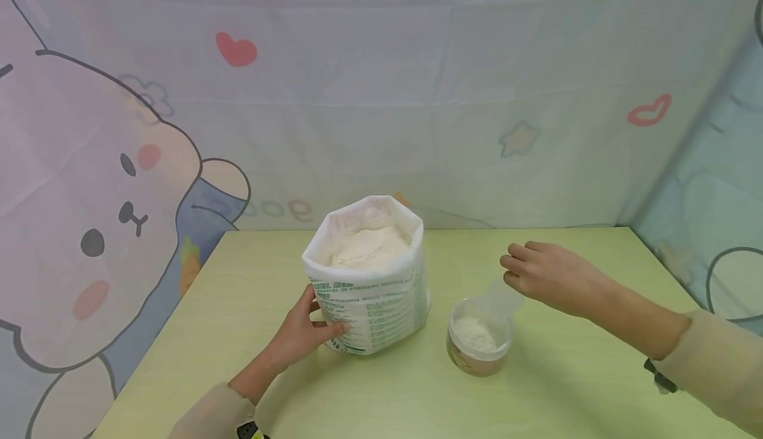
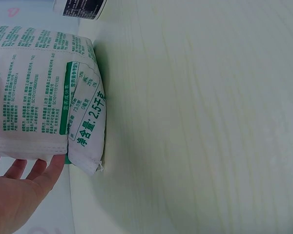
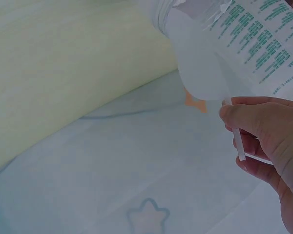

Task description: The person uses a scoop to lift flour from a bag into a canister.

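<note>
Gripping flour bag point(image 1: 372, 293): left hand point(image 1: 301, 333); right hand point(image 1: 551, 273) pinching clear scoop point(image 1: 501, 296) (over jar point(image 1: 479, 340)).

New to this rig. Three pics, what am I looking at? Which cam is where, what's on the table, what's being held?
No machine here: a person works with two bare hands and wears three cameras. The wide picture comes from the head, looking down at a pale green table. The other two come from the wrists, each close to its own hand.

On the table stand an open flour bag and a small round jar with some white powder in it.

The left hand holds the side of the bag; the left wrist view shows its printed label up close. The right hand pinches a clear plastic scoop by its handle, above the jar.
</note>
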Demonstrator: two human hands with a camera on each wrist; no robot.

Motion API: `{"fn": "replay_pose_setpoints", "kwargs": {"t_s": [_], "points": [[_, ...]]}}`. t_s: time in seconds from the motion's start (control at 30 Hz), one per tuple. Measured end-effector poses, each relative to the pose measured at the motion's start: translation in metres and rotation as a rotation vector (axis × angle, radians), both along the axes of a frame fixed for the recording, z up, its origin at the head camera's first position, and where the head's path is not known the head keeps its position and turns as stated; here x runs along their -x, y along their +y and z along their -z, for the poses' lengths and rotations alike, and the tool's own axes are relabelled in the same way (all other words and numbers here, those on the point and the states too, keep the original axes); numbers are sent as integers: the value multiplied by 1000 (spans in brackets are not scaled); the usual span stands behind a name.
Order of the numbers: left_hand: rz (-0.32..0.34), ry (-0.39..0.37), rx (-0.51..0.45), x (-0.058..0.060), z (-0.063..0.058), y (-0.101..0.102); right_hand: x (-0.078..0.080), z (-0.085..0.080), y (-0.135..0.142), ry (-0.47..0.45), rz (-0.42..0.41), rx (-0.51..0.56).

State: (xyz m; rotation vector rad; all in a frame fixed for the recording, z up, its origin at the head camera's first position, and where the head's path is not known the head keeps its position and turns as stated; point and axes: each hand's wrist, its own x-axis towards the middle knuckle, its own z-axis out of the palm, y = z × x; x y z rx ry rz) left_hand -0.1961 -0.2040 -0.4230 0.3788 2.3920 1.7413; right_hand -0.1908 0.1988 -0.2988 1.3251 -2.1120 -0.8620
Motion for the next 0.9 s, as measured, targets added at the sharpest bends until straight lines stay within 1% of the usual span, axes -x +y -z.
{"fn": "replay_pose_setpoints", "kwargs": {"t_s": [0.23, 0.4, 0.9], "points": [[0, 1, 8, 0, 1, 0, 1, 2, -1, -2, 25, -22], [3, 4, 11, 1, 2, 0, 0, 1, -3, -5, 16, -22], [12, 10, 3, 0, 2, -1, -4, -2, -11, 14, 45, -60]]}}
